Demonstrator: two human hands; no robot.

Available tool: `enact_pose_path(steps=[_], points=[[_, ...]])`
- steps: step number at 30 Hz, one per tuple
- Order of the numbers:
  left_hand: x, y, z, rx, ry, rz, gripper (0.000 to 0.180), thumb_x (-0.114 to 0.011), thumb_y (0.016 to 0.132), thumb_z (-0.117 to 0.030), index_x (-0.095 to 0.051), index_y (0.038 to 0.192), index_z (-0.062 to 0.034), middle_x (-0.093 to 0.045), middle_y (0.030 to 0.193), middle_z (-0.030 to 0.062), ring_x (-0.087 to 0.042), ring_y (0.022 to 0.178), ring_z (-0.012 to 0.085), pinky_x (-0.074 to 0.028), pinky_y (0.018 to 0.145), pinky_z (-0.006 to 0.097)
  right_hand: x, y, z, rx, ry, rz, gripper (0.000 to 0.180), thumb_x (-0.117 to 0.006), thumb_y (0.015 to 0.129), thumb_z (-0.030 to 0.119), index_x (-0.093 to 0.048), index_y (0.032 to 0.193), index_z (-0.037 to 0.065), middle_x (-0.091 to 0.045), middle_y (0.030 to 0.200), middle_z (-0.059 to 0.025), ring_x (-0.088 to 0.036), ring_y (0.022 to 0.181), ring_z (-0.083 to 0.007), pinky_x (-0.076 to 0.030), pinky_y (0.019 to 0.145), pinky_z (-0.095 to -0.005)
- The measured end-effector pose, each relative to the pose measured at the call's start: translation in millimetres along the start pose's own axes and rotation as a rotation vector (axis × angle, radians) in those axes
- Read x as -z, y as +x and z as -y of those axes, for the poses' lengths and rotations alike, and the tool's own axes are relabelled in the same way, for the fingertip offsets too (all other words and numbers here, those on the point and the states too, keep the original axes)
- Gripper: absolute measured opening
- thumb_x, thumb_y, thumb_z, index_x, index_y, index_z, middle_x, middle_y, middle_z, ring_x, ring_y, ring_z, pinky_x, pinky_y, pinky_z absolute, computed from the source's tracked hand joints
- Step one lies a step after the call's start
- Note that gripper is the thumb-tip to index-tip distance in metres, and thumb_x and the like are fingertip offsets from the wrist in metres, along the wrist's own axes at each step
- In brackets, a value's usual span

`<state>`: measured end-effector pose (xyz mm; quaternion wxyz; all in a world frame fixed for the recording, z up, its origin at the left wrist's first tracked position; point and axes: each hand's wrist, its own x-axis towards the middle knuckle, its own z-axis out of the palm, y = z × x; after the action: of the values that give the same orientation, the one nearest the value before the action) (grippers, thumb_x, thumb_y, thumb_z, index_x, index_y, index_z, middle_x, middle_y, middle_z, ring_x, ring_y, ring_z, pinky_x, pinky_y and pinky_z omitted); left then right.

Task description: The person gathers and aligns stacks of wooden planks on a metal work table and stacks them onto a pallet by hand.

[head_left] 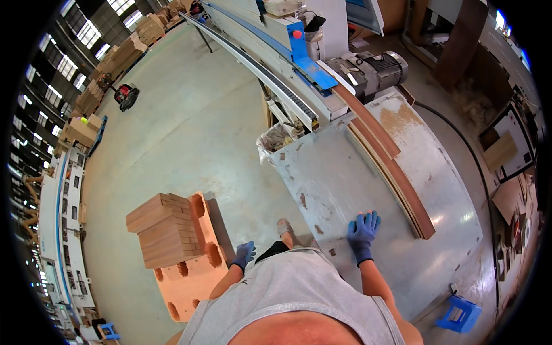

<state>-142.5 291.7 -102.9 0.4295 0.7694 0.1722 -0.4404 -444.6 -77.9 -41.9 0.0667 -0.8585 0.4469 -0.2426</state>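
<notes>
My right hand, in a blue glove with some fingertips bare, rests on the grey metal table with its fingers stretched out and holds nothing. To its right lies a stack of long, narrow brown wood strips. Another brown strip reaches from the machine's blue outlet and overlaps the stack's far end. My left hand, gloved in blue, hangs beside my body above the floor; nothing shows in its loosely extended fingers. Closest to it is a pile of brown boards on an orange-brown pallet.
A long machine with a roller track runs into the distance. Its motor sits beyond the table. A bagged bin stands by the table's left corner. A blue stool is at lower right, and a red-black pallet truck far left.
</notes>
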Motion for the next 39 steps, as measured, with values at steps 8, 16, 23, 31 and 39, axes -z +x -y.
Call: enact_pose_path(steps=[8,16,23,31,39], points=[[8.6,27.3,50.6,-0.008,-0.023,0.049,0.055,-0.064,0.090,-0.035,-0.058,0.133,-0.0008,-0.066,0.122,0.0190,-0.066,0.098,0.0352,-0.052,0.079,0.048,-1.0,3.9,2.1,0.010,0.004,0.016,0.039,-0.063,0.083,0.023,-0.066,0.116,0.002,-0.055,0.130,-0.0281,-0.045,0.131,-0.0480,-0.029,0.113,-0.0610],[11.8,31.4,64.2,-0.008,-0.013,0.035,0.058,-0.065,0.090,-0.037,-0.057,0.135,-0.0015,-0.067,0.122,0.0195,-0.066,0.097,0.0365,-0.052,0.079,0.049,2.1,4.2,2.4,0.031,0.022,0.005,0.038,-0.063,0.082,0.022,-0.066,0.115,0.002,-0.055,0.129,-0.0277,-0.045,0.130,-0.0481,-0.030,0.112,-0.0613],[4.7,21.3,49.2,0.058,-0.019,0.041,0.059,-0.065,0.090,-0.037,-0.055,0.137,-0.0031,-0.064,0.126,0.0184,-0.063,0.102,0.0354,-0.050,0.084,0.049,-1.4,3.1,0.9,0.050,0.007,-0.027,0.037,-0.064,0.082,0.020,-0.066,0.114,0.001,-0.055,0.128,-0.0272,-0.046,0.128,-0.0476,-0.030,0.112,-0.0608],[4.0,11.7,44.9,0.054,0.001,0.045,0.058,-0.064,0.090,-0.038,-0.055,0.137,-0.0029,-0.065,0.124,0.0175,-0.064,0.102,0.0356,-0.050,0.084,0.049,-0.1,5.9,2.4,0.040,0.005,-0.019,0.037,-0.064,0.082,0.021,-0.066,0.113,0.002,-0.055,0.128,-0.0271,-0.046,0.128,-0.0474,-0.031,0.112,-0.0602],[0.2,24.0,49.9,0.039,-0.006,-0.014,0.050,-0.064,0.089,-0.036,-0.063,0.128,-0.0040,-0.069,0.114,0.0145,-0.066,0.090,0.0322,-0.052,0.071,0.046,-2.1,5.0,1.8,0.032,0.009,-0.009,0.038,-0.064,0.082,0.022,-0.067,0.115,0.003,-0.055,0.131,-0.0268,-0.045,0.130,-0.0476,-0.029,0.113,-0.0608]])
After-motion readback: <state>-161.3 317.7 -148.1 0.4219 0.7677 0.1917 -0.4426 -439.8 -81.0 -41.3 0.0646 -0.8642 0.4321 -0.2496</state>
